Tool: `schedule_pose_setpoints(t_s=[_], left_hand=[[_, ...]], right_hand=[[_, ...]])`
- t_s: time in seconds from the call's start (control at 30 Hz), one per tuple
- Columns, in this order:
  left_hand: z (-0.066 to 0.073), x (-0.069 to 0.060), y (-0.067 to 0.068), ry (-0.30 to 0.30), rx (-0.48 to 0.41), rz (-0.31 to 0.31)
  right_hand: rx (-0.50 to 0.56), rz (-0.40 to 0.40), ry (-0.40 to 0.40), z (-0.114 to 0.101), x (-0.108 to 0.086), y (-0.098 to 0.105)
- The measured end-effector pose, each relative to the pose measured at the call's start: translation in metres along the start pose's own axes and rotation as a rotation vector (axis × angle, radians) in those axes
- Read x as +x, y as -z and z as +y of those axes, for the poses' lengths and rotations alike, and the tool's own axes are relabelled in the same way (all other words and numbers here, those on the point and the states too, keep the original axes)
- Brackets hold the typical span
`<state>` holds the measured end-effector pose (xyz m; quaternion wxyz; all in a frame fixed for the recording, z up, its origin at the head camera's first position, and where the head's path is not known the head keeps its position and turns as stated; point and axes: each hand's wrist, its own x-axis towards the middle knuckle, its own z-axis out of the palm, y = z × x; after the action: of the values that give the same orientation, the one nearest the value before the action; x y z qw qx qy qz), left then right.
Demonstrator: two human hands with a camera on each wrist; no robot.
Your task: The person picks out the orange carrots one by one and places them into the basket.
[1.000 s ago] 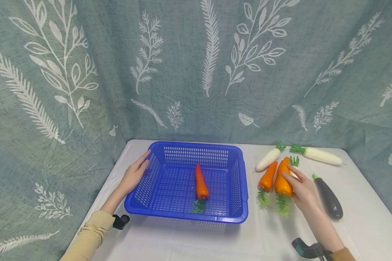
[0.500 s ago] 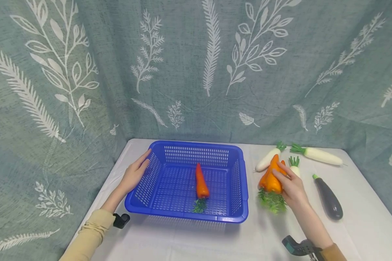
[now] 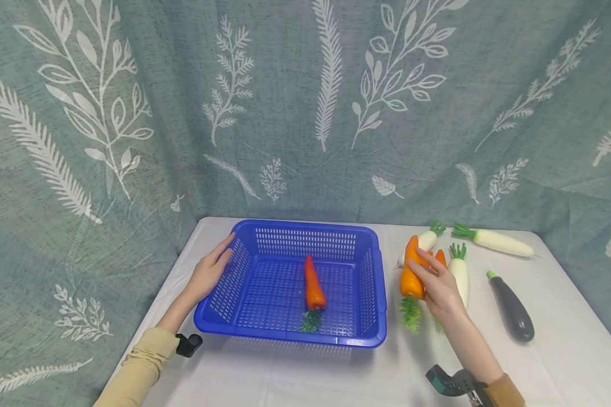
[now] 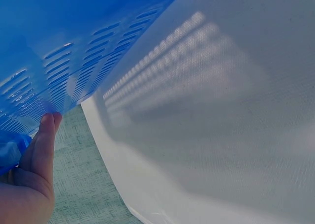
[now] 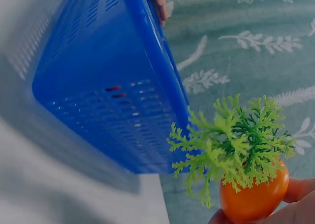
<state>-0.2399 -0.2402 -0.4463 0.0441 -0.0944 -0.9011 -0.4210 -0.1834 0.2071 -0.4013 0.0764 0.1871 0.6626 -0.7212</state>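
Note:
At the right of the head view, my right hand (image 3: 444, 293) holds an orange carrot (image 3: 411, 277) with a leafy green top. In the right wrist view the carrot's blunt end (image 5: 253, 199) and its leaves show close up, left of the fingers. This carrot is above the table, just right of the blue plastic basket (image 3: 305, 339). My left hand (image 3: 209, 276) grips the basket's left rim; in the left wrist view its fingers (image 4: 47, 135) lie against the outer wall. Inside the basket is one red-orange carrot (image 3: 313, 285). More orange (image 3: 440, 258) shows behind my right hand, mostly hidden.
Around the right hand lie a white radish (image 3: 427, 240), another radish (image 3: 460, 277) and, farther back, a long radish (image 3: 499, 242). A dark eggplant (image 3: 511, 311) lies at the right. A patterned curtain (image 3: 295, 113) hangs behind the white table (image 3: 265, 379).
My right hand has moved left with the orange carrot, passing over the other carrot towards the basket. The radish behind it is now in fuller view. My left hand has stayed on the rim.

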Motion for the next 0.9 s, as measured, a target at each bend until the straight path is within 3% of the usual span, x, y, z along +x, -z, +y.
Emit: schedule_pose_setpoints(t_s=[0.5,0.9], left_hand=[[0.000,0.002,0.000,-0.007,-0.007,-0.017],[-0.002,0.001,-0.001,-0.006,-0.008,-0.013]], right_hand=[[0.058,-0.054,0.058,-0.006,-0.004,-0.032],[0.106,-0.033,0.124,0.004,-0.002,-0.063]])
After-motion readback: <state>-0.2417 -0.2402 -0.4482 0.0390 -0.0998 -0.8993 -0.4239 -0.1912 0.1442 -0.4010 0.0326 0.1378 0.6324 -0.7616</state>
